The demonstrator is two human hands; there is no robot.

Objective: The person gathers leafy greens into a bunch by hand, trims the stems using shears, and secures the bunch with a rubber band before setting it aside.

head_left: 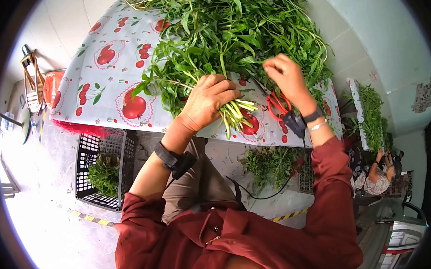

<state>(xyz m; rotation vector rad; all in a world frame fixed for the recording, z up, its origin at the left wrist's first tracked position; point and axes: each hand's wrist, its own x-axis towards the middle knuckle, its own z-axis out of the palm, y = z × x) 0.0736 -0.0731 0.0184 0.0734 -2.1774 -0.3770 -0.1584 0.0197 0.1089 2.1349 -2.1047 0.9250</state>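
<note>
My left hand (210, 100) is wrapped around a bunch of leafy green stems (238, 113). The cut pale ends stick out to the right of its fingers, and the leaves fan out at the upper left. My right hand (286, 76) is raised over the right part of the table, fingers curled together in a pinch beside a green leaf; whether anything is between the fingertips is hidden. Just below it lie red-handled scissors (278, 107), dark blades pointing up and left on the tablecloth. A large heap of loose greens (249, 27) covers the far side.
The table wears a fruit-print tablecloth (90, 68). A black crate (100, 197) with greens stands on the floor at left. More greens (270, 166) lie beneath the table's front edge. At right, another person (376, 178) is near a second table of greens (372, 113).
</note>
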